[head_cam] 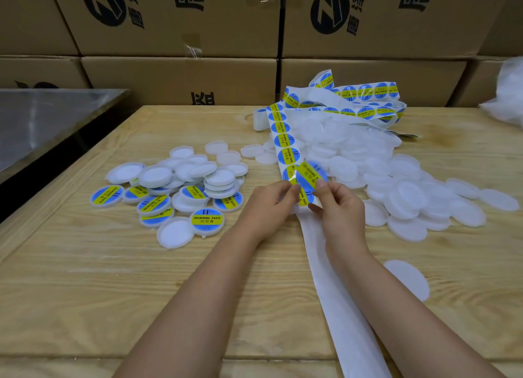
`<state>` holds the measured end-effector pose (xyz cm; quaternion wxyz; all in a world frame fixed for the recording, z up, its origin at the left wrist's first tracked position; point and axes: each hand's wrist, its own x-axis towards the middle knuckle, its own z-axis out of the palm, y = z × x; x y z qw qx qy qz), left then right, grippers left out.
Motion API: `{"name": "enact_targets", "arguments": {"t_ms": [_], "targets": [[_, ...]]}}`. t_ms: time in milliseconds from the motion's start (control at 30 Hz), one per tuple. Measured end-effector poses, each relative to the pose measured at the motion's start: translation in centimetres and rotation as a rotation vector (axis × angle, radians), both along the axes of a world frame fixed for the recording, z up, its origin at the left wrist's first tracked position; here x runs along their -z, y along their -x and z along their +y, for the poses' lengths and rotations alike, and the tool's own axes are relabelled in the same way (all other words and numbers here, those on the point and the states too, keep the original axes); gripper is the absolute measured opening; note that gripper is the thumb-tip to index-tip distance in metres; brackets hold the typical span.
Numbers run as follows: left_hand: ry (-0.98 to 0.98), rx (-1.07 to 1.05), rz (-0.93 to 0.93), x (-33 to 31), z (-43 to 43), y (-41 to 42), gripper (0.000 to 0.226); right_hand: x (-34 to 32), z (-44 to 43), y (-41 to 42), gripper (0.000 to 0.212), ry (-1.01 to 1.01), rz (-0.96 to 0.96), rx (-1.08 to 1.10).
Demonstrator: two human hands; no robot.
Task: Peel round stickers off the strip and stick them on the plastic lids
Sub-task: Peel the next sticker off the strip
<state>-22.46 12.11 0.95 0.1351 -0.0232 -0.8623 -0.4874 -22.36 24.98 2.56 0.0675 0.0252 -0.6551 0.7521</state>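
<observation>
1. Pale wooden table [113, 278], printed cardboard boxes [181, 18] stacked behind it.
2. My left hand [271, 205] pinches the sticker strip [284, 142], while the right hand [339, 210] pinches a partly lifted round sticker [311, 176].
3. About seven stickered lids [169, 196] on the left, a big bare-lid heap [396, 179] on the right, and one lone lid [407, 281].

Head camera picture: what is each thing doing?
Round blue-and-yellow sticker: partly lifted off the strip, pinched.
Long white paper strip: stickers on far part, near part bare.
Left hand: holds the strip.
Right hand: pinches the sticker.
Left pile of white plastic lids: several stickered.
Right pile of white plastic lids: plain.
</observation>
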Motion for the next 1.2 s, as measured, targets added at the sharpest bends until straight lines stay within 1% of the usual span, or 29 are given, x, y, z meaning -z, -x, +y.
{"name": "enact_targets", "arguments": {"t_ms": [67,167,267,367,433,467,533,600,667,767,867,933,1067,1200], "targets": [[-0.065,0.007,-0.034,0.0,-0.2,0.2,0.019,0.0,-0.1,0.0,0.020,0.073,0.020,0.030],[-0.246,0.044,-0.037,-0.3,-0.3,0.1,0.024,0.4,-0.4,0.0,0.017,0.111,0.003,-0.003],[-0.443,0.084,-0.018,-0.8,-0.5,0.1,0.040,0.8,-0.8,-0.1,0.013,0.074,0.004,-0.053],[-0.580,0.137,0.015,-1.1,-1.0,0.3,0.059,1.0,-0.9,0.1,0.025,0.054,0.015,-0.092],[-0.652,0.131,0.009,-1.1,-1.3,0.4,0.065,1.1,-0.8,0.2,0.032,0.023,0.018,-0.115],[-0.673,0.106,-0.015,-1.0,-1.3,0.4,0.064,1.2,-0.8,0.2,0.034,0.009,0.016,-0.127],[-0.686,0.089,-0.066,-0.8,-1.3,0.6,0.054,1.3,-0.8,0.1,0.035,-0.004,0.011,-0.149],[-0.717,0.179,-0.091,-0.8,-1.1,0.4,0.043,1.3,-0.8,0.1,0.037,-0.009,0.017,-0.150],[-0.767,0.272,-0.129,-1.1,-0.8,0.0,0.037,1.3,-0.7,0.2,0.041,0.000,0.018,-0.135],[-0.806,0.265,-0.163,-1.2,-0.8,0.1,0.035,1.3,-0.4,0.4,0.049,0.024,0.007,-0.085],[-0.906,0.264,-0.186,-1.2,-0.4,0.0,0.036,1.3,-0.4,0.4,0.059,-0.038,0.005,-0.081],[-0.942,0.267,-0.198,-1.2,-0.1,-0.1,0.034,1.3,-0.6,0.3,0.059,-0.072,0.005,-0.098],[-0.976,0.194,-0.277,-1.2,-0.5,0.0,0.030,1.5,-0.3,0.5,0.054,-0.043,0.001,-0.029],[-0.924,0.220,-0.351,-1.5,-1.1,-0.1,0.030,1.5,-0.3,0.4,0.060,-0.124,0.044,-0.042]]}}
